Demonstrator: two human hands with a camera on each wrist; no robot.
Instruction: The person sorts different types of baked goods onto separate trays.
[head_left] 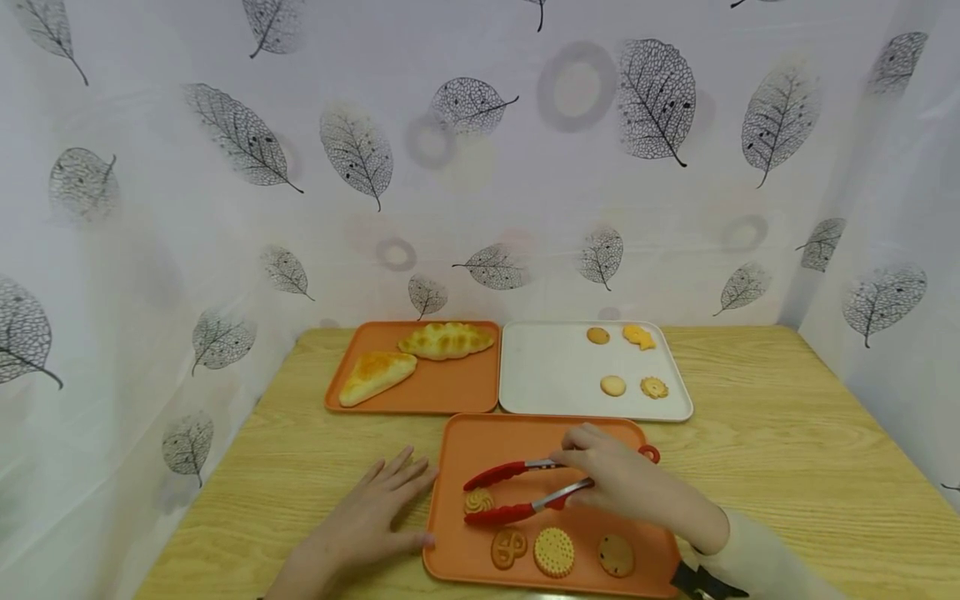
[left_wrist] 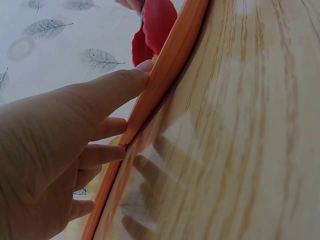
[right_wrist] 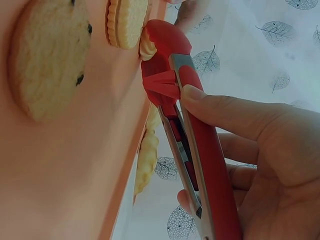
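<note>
My right hand (head_left: 611, 467) grips a pair of red and silver tongs (right_wrist: 200, 135), thumb on one arm and fingers round the other. In the head view the tong tips lie on either side of a round swirl cookie (head_left: 478, 501) on the near orange tray (head_left: 510, 437). My left hand (head_left: 382, 508) lies spread at that tray's left edge; in the left wrist view its thumb and fingertips (left_wrist: 107, 154) touch the rim. Along the tray's near side sit a pretzel-shaped cookie (head_left: 508, 548), a round dotted sandwich cookie (head_left: 554, 552) and a chocolate-chip cookie (head_left: 616, 556).
Behind, a second orange tray (head_left: 450, 396) bears a triangular pastry (head_left: 377, 377) and a ridged bread loaf (head_left: 446, 341). Beside it, a white tray (head_left: 547, 367) holds several small cookies on its right half. A leaf-patterned curtain (head_left: 525, 192) hangs behind the wooden table (head_left: 780, 433).
</note>
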